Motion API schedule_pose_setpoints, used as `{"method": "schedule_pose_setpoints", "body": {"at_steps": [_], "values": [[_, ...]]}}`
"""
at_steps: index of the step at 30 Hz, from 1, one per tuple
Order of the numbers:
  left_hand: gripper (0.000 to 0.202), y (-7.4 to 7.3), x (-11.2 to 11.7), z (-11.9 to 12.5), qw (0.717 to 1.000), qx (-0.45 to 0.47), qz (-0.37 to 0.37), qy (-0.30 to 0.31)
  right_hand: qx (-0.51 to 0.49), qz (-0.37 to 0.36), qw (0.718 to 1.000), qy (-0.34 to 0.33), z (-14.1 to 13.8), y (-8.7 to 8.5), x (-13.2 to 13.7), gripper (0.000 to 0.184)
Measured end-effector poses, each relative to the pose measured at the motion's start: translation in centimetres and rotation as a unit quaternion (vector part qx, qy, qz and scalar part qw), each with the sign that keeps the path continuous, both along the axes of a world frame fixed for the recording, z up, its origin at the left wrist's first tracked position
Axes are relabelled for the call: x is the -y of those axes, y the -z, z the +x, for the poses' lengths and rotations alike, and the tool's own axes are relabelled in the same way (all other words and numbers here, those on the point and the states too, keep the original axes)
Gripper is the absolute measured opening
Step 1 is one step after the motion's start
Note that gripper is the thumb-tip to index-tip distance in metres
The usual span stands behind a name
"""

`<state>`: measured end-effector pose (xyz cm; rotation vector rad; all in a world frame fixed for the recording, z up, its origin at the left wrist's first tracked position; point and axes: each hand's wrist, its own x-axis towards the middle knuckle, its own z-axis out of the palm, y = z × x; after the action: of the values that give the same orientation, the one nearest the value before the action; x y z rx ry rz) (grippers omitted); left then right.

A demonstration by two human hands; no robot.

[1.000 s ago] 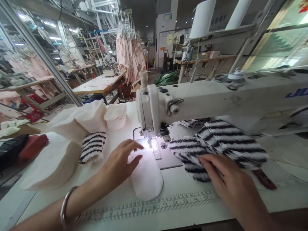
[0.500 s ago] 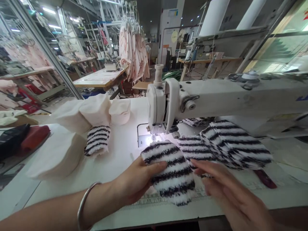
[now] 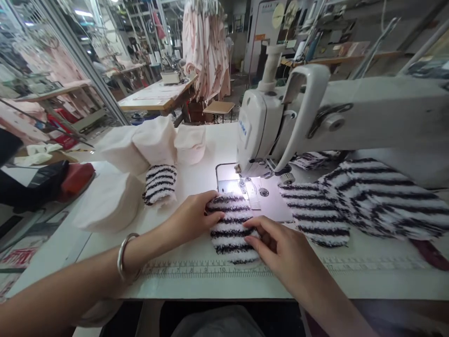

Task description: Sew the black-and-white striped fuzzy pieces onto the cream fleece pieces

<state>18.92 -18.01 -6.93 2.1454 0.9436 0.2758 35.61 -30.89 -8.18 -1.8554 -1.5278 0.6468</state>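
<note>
A fluffy black-and-white striped fabric piece (image 3: 233,229) lies in front of the needle of a white sewing machine (image 3: 259,126). My left hand (image 3: 196,215), with a silver bangle at the wrist, grips its left edge between thumb and fingers. On the opposite edge, my right hand (image 3: 277,243) pinches the fabric with thumb and forefinger. The far edge of the piece reaches close to the lit presser foot (image 3: 242,186). Another striped piece (image 3: 317,215) rests flat to the right, beside a thicker striped stack (image 3: 389,199).
Stacks of white padding (image 3: 107,206) stand on the left of the table, with a small striped piece (image 3: 160,185) beside them. A printed ruler scale (image 3: 210,270) runs along the front edge. A dark red object (image 3: 430,255) lies partly beneath the striped stack.
My right hand has come in from the right and closed on the fabric's right edge. The piece now lies flatter, near the needle. The view has tilted down and moved closer.
</note>
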Motion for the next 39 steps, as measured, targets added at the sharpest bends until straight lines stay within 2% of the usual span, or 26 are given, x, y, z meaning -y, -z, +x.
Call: {"method": "schedule_pose_setpoints", "body": {"at_steps": [7,10,13,15,18,20,26,31,39], "values": [[0.026,-1.7,0.4,0.1,1.000,-0.010,0.015,0.019,-0.084,-0.027,0.996,-0.007,0.9,-1.1,1.1,0.024],[0.024,-1.7,0.4,0.3,1.000,-0.011,0.007,0.025,-0.053,-0.036,0.998,-0.008,1.2,-1.1,1.1,0.024],[0.023,-1.2,0.5,0.4,0.999,-0.031,0.005,0.040,0.030,-0.030,0.999,-0.022,1.0,-0.6,1.2,0.026],[0.026,-0.9,0.5,0.4,0.995,-0.051,0.071,0.046,0.073,0.000,0.997,-0.030,0.7,-0.1,1.4,0.027],[0.031,-0.9,0.4,0.8,0.976,-0.078,0.200,0.048,0.100,0.048,0.994,-0.026,0.4,0.8,1.8,0.027],[0.028,-1.0,0.2,1.2,0.970,-0.088,0.221,0.055,0.116,0.075,0.990,-0.015,0.2,1.4,2.0,0.028],[0.016,-0.3,-0.7,2.3,0.975,-0.099,0.195,0.037,0.186,0.108,0.976,-0.038,-0.1,2.5,2.6,0.038],[0.017,0.1,-1.2,2.3,0.986,-0.111,0.122,0.019,0.242,0.148,0.958,-0.048,-0.3,3.0,2.7,0.043],[0.022,-0.3,-1.2,2.6,0.991,-0.120,0.055,0.014,0.257,0.196,0.946,-0.005,-0.8,3.7,2.3,0.040]]}}
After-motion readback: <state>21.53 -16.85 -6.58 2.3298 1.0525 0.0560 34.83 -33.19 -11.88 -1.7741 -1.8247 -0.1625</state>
